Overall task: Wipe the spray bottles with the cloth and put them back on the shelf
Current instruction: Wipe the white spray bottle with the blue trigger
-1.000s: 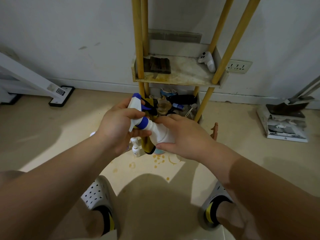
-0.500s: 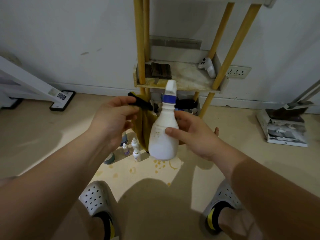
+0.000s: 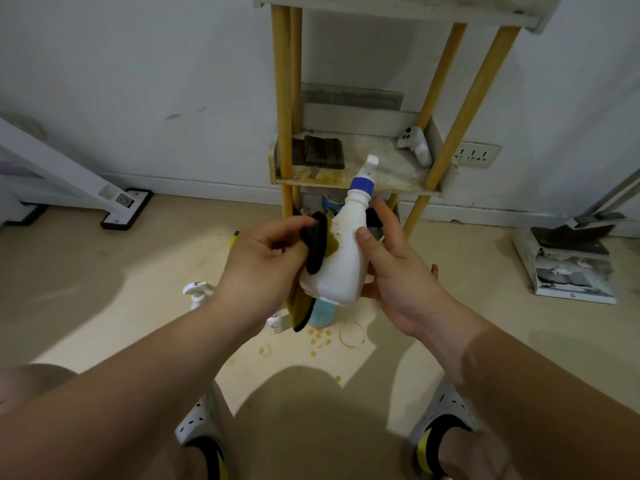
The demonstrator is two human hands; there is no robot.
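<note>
A white spray bottle with a blue collar and white nozzle leans to the right in front of me. My right hand grips its right side and base. My left hand pinches a yellow cloth with a black edge and presses it against the bottle's left shoulder. Behind stands the shelf with yellow legs. Its middle board is stained and carries a dark folded cloth and a white game controller.
Small white bottles and a blue bottle stand on the stained floor under my hands. More clutter fills the shelf's bottom level. A white stand foot lies left, a box with papers right. My feet are below.
The bottle went from lying sideways to upright, and is now lower and tilted right. My left hand let go of the nozzle, took the cloth and brought it onto the bottle's shoulder.
</note>
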